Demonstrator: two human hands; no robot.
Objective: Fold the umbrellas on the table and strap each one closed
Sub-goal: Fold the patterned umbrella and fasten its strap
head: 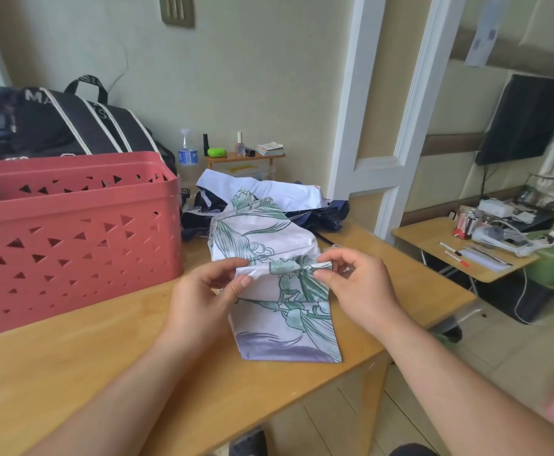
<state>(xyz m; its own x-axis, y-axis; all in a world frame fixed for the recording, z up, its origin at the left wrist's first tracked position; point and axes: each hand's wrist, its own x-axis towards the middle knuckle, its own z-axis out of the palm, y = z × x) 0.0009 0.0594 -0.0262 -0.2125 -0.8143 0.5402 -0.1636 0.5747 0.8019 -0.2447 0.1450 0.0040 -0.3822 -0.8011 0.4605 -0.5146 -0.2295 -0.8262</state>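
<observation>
Hands (203, 291) pinching floral umbrella (279, 291)

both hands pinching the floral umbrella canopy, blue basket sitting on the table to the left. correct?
One thing is off: the basket is red-pink, not blue. The head view shows it standing on the table to the left. The rest holds: the left hand and right hand both pinch the floral umbrella canopy between thumb and fingers.
</observation>
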